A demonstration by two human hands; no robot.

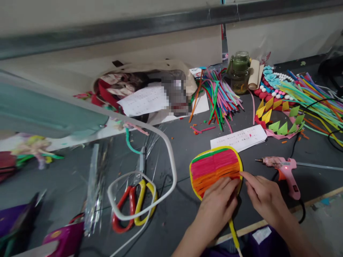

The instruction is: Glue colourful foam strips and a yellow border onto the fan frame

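Striped paddle-shaped piece [215, 164] on the dark tabletop [177, 214], right of centre, near edge. Its yellow rim encloses bands of green (far side), pink and orange; a yellow handle [234, 233] extends toward me, past the table's near edge. My left hand [218, 200] lies over the near part of the panel, fingers bent and drawn together; whether they pinch anything beneath cannot be told. My right hand [264, 192] is partly open, its index fingertip at the rim's right side and the other fingers curled. The two hands are close, but apart.

Right of my right hand: a pink glue gun [286, 171], nozzle pointing left. Just beyond the panel: a folded written paper [238, 138]. Farther right: a ring of yellow and green folded points [280, 119]. Far side: a bundle of coloured stems [221, 92] and a green-lidded jar [239, 75]. Left: scissors [135, 205] with red and yellow handles, partly under a white looped cord [171, 153].
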